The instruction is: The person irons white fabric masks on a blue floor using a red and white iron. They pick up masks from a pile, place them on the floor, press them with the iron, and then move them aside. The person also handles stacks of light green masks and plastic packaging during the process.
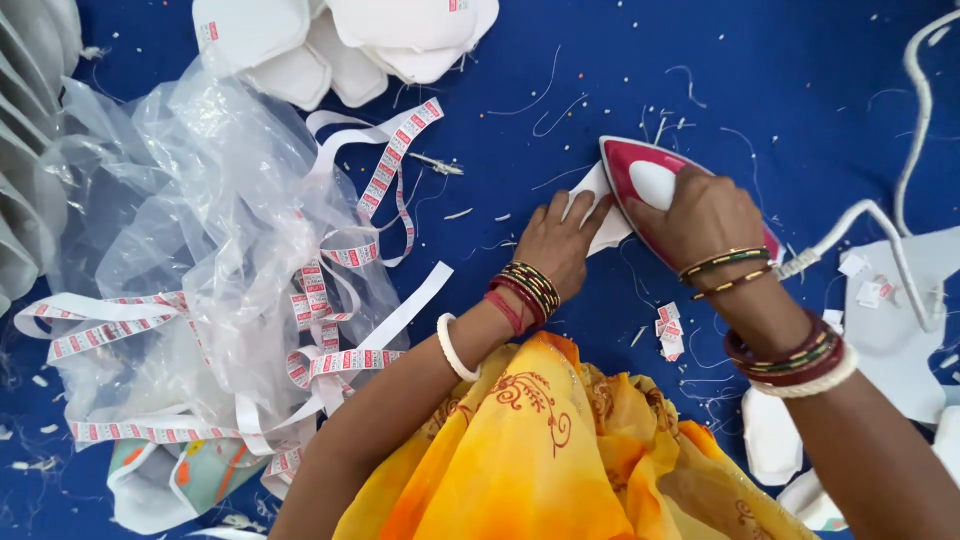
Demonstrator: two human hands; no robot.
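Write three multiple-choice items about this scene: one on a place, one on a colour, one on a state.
1. Where is the clear plastic bag?
A. left of the hands
B. under the iron
C. right of the hands

2. What colour is the surface?
A. green
B. blue
C. white

3. What is the right hand doing?
A. lying open and empty
B. pulling the cord
C. gripping the iron

Answers: 1 A, the bag lies at the left, with label tape over it. 2 B, blue shows between the threads. 3 C, its fingers wrap the iron's handle, while the left hand presses on the white piece at the iron's tip.
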